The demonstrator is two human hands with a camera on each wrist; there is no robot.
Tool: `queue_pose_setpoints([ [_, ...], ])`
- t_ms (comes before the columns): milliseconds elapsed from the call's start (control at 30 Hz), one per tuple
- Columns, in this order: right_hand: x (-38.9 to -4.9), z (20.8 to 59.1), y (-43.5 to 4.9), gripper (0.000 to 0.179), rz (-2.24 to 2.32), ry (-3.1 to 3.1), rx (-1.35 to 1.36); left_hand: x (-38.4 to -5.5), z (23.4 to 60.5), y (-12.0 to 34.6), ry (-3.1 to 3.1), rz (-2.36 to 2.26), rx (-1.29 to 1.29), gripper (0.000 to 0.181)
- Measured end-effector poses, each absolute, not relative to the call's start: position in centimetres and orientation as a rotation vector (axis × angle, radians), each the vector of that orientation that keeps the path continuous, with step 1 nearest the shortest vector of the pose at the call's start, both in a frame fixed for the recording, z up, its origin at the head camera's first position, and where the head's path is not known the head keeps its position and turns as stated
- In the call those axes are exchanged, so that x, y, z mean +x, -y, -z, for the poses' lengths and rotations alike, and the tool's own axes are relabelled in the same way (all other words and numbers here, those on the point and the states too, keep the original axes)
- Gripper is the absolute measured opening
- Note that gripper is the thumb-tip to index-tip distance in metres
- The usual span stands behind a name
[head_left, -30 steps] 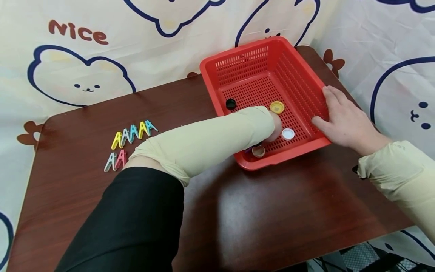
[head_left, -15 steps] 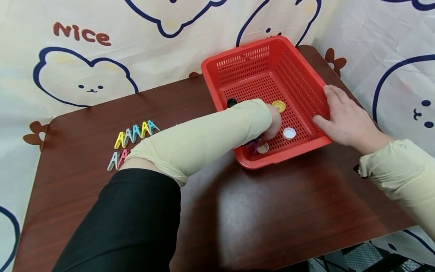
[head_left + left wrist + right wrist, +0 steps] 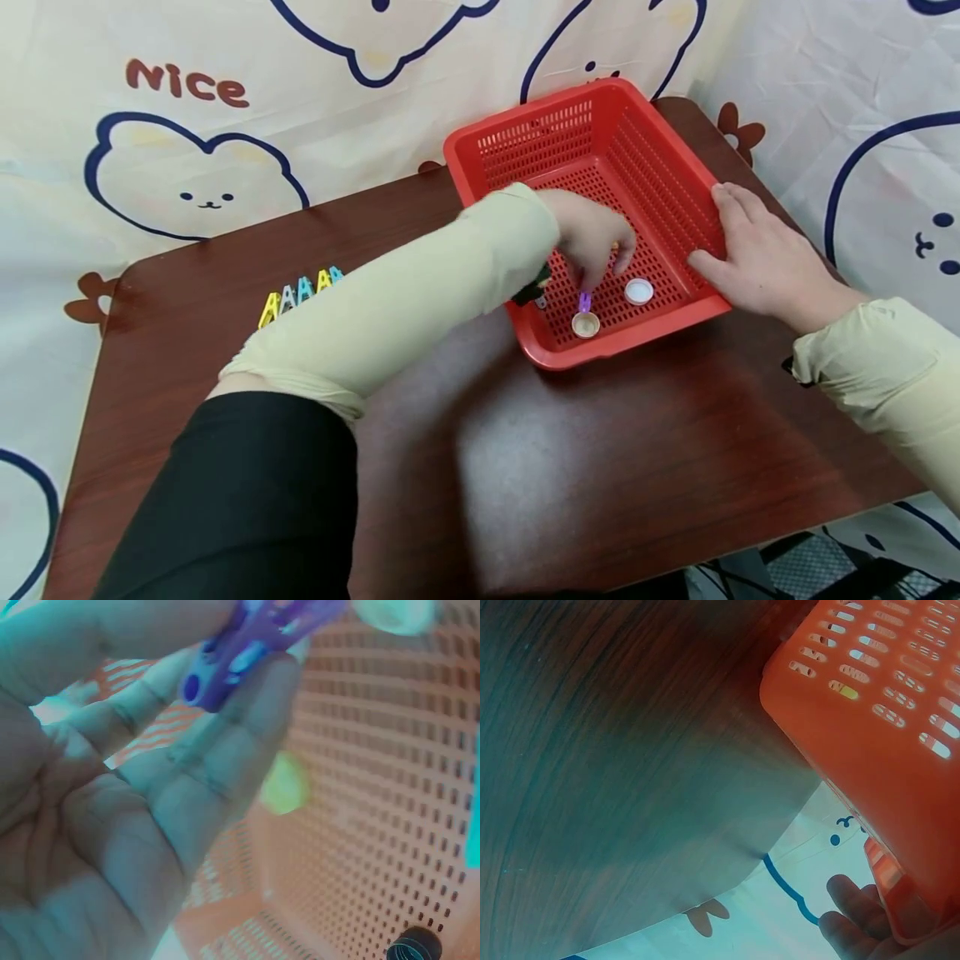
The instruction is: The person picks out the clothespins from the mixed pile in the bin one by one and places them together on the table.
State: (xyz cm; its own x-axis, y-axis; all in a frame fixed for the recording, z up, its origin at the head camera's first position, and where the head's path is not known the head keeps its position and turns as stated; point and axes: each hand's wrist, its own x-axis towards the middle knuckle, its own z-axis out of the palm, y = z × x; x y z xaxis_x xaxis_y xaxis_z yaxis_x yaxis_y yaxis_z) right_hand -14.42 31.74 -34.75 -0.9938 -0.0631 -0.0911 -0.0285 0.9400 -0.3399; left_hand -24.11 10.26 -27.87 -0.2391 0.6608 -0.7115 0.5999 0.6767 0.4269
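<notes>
My left hand (image 3: 596, 233) pinches a purple clothespin (image 3: 247, 656) between thumb and fingers, over the floor of the red plastic basket (image 3: 626, 340). In the head view the clothespin's end shows just above a beige bottle cap (image 3: 586, 325). A white cap (image 3: 639, 291) lies to its right. The yellow cap (image 3: 285, 784) is mostly covered by the left hand in the head view, but appears blurred in the left wrist view, where a black cap (image 3: 415, 946) lies low in the frame. My right hand (image 3: 765, 254) holds the basket's right rim, thumb on the inner side.
Several clothespins, among them a yellow one (image 3: 269, 310) and a blue one (image 3: 305, 289), stand in a row on the brown table (image 3: 637, 450), partly behind the left sleeve. A patterned curtain (image 3: 375, 133) hangs behind the basket and along the right.
My left hand has risen from the basket floor, bringing the purple clothespin into sight. Its forearm has shifted up and left, covering more of the clothespins. The right hand stays at the rim.
</notes>
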Motion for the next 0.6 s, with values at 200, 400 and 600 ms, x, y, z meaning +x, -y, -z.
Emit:
queue_pose_setpoints([
  [200,-14.7,34.3,-31.4,0.084,0.496,-2.981,-0.065,-24.4,25.8,-4.1,-1.749,-1.011,0.857,0.018],
  [400,-14.8,34.1,-31.3,0.087,0.494,-2.969,-0.066,-23.1,26.9,3.1,-1.529,-1.672,0.663,0.018],
  [600,-14.5,34.5,-31.7,0.087,0.514,-2.960,-0.053,-21.8,29.5,8.2,-1.175,-2.120,0.498,0.030],
])
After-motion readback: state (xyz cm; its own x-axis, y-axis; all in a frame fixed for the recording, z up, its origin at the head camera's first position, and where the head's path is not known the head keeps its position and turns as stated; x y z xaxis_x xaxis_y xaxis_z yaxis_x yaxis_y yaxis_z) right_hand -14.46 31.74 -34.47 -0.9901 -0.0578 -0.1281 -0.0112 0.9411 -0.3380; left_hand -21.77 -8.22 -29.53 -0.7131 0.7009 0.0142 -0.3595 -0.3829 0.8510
